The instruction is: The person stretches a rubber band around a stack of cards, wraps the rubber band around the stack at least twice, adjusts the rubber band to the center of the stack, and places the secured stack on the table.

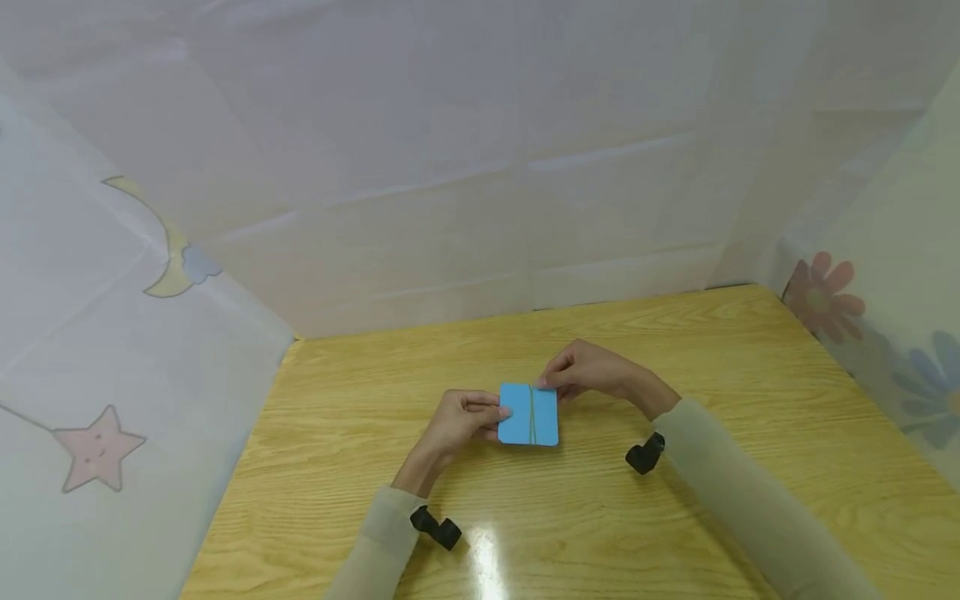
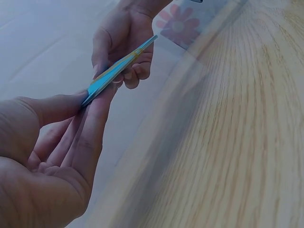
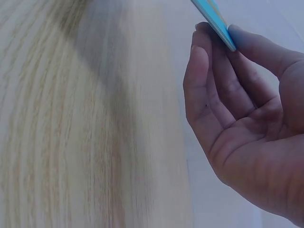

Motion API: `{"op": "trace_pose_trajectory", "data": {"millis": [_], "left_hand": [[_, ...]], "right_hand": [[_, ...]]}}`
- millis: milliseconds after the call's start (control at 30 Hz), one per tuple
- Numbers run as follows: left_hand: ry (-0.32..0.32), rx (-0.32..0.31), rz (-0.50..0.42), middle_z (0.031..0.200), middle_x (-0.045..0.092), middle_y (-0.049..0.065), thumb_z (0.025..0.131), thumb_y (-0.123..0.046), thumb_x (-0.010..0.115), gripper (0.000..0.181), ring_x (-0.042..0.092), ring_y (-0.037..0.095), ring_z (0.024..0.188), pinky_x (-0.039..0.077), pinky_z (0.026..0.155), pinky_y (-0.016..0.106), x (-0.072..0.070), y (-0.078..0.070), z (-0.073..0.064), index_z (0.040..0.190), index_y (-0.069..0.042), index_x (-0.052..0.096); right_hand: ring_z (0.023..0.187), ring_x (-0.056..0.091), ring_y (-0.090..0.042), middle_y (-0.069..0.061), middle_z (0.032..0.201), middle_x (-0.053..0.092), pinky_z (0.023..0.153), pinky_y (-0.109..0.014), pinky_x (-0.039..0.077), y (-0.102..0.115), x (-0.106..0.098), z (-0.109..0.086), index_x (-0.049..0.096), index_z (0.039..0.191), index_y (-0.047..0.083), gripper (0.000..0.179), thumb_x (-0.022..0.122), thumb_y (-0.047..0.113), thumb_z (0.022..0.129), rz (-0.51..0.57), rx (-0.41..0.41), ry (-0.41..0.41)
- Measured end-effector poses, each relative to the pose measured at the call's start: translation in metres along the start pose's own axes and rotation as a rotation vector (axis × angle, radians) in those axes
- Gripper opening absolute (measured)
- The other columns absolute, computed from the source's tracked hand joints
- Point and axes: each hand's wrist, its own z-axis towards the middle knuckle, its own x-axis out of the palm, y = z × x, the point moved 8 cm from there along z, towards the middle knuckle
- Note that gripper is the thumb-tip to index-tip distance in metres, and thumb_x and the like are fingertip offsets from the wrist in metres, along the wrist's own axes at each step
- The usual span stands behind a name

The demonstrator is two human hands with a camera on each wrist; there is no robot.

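Observation:
A thin square stack of blue cards [image 1: 516,429] with rounded corners is held up over the table, layered at its edge in the left wrist view. Around its middle runs a yellowish rubber band [image 1: 532,421], top to bottom. My left hand [image 1: 457,421] pinches the left edge, thumb on the face and fingers behind. At the top right corner, close to the band, my right hand [image 1: 596,371] pinches the stack between thumb and fingers. The right wrist view shows only a corner of the blue cards [image 3: 216,21], between the right thumb and fingertips.
Beneath the hands lies a wood-grain table [image 1: 360,517]. Pale sheets [image 1: 450,167] hang behind and at both sides, with a star [image 1: 101,450] and a moon on the left and flowers [image 1: 825,296] on the right. Black wrist cameras [image 1: 437,527] sit at both sleeves.

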Motion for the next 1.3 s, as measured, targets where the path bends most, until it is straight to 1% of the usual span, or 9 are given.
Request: {"op": "trace_pose_trajectory", "data": {"millis": [133, 300, 400, 500, 633, 867, 1100, 1200, 1300], "left_hand": [[0.01, -0.01, -0.004, 0.087, 0.079, -0.002, 0.097, -0.01, 0.076, 0.028, 0.073, 0.01, 0.07, 0.067, 0.069, 0.027, 0.003, 0.0, 0.0, 0.118, 0.008, 0.073], [0.019, -0.01, -0.011, 0.085, 0.08, -0.002, 0.097, -0.009, 0.076, 0.029, 0.074, 0.01, 0.069, 0.067, 0.068, 0.027, 0.005, -0.001, 0.002, 0.119, 0.01, 0.073], [0.025, -0.013, -0.013, 0.085, 0.08, -0.003, 0.097, -0.009, 0.076, 0.029, 0.074, 0.01, 0.07, 0.067, 0.069, 0.026, 0.004, -0.001, 0.002, 0.119, 0.009, 0.073], [0.025, -0.016, -0.017, 0.085, 0.079, -0.004, 0.097, -0.009, 0.076, 0.029, 0.074, 0.009, 0.07, 0.066, 0.069, 0.026, 0.002, 0.0, 0.002, 0.12, 0.009, 0.073], [0.026, -0.018, -0.029, 0.085, 0.08, -0.005, 0.098, -0.009, 0.075, 0.029, 0.073, 0.009, 0.069, 0.066, 0.069, 0.026, 0.0, -0.002, 0.0, 0.12, 0.009, 0.073], [0.033, 0.007, -0.032, 0.085, 0.081, -0.003, 0.098, -0.006, 0.074, 0.029, 0.074, 0.009, 0.07, 0.066, 0.068, 0.026, -0.001, -0.006, 0.001, 0.12, 0.012, 0.072], [0.043, 0.012, -0.034, 0.087, 0.082, 0.002, 0.097, -0.005, 0.075, 0.03, 0.075, 0.011, 0.069, 0.067, 0.068, 0.028, -0.001, -0.005, 0.001, 0.12, 0.013, 0.072], [0.03, 0.007, -0.012, 0.087, 0.081, 0.001, 0.096, -0.007, 0.076, 0.03, 0.075, 0.011, 0.069, 0.067, 0.069, 0.028, -0.002, -0.003, 0.0, 0.12, 0.012, 0.073], [0.014, 0.002, 0.009, 0.084, 0.08, -0.003, 0.097, -0.008, 0.076, 0.03, 0.073, 0.009, 0.068, 0.067, 0.069, 0.027, -0.004, -0.002, -0.001, 0.12, 0.01, 0.073]], "right_hand": [[0.092, 0.075, -0.018, -0.007, 0.112, 0.079, 0.09, -0.048, 0.067, 0.001, 0.003, 0.002, 0.082, 0.111, 0.005, 0.025, 0.072, 0.025, 0.101, 0.008, -0.014, 0.001], [0.093, 0.075, -0.018, -0.007, 0.111, 0.079, 0.089, -0.049, 0.066, 0.001, 0.003, 0.002, 0.082, 0.111, 0.006, 0.024, 0.072, 0.026, 0.101, 0.009, -0.019, -0.006], [0.094, 0.077, -0.019, -0.007, 0.111, 0.08, 0.088, -0.046, 0.067, 0.0, 0.004, 0.003, 0.082, 0.112, 0.006, 0.025, 0.074, 0.026, 0.1, 0.027, -0.017, -0.009], [0.095, 0.077, -0.02, -0.009, 0.112, 0.08, 0.088, -0.041, 0.067, -0.001, 0.007, 0.005, 0.082, 0.115, 0.006, 0.027, 0.075, 0.027, 0.1, 0.058, -0.018, 0.007], [0.097, 0.076, -0.02, -0.007, 0.112, 0.08, 0.088, -0.038, 0.066, -0.002, 0.01, 0.008, 0.081, 0.116, 0.008, 0.029, 0.075, 0.03, 0.1, 0.077, -0.019, 0.034], [0.094, 0.074, -0.018, -0.004, 0.106, 0.078, 0.086, -0.038, 0.066, 0.001, 0.01, 0.01, 0.079, 0.112, 0.005, 0.026, 0.073, 0.028, 0.101, 0.046, -0.05, 0.04], [0.091, 0.076, -0.018, -0.004, 0.102, 0.079, 0.084, -0.038, 0.067, 0.005, 0.012, 0.012, 0.081, 0.109, 0.007, 0.025, 0.074, 0.03, 0.1, -0.006, -0.072, 0.017], [0.088, 0.076, -0.018, -0.004, 0.1, 0.08, 0.083, -0.038, 0.067, 0.006, 0.012, 0.014, 0.082, 0.106, 0.007, 0.026, 0.076, 0.031, 0.099, -0.008, -0.067, -0.007], [0.085, 0.077, -0.019, -0.005, 0.099, 0.081, 0.081, -0.038, 0.068, 0.006, 0.012, 0.015, 0.083, 0.105, 0.007, 0.026, 0.077, 0.032, 0.098, -0.009, -0.055, -0.032]]}}
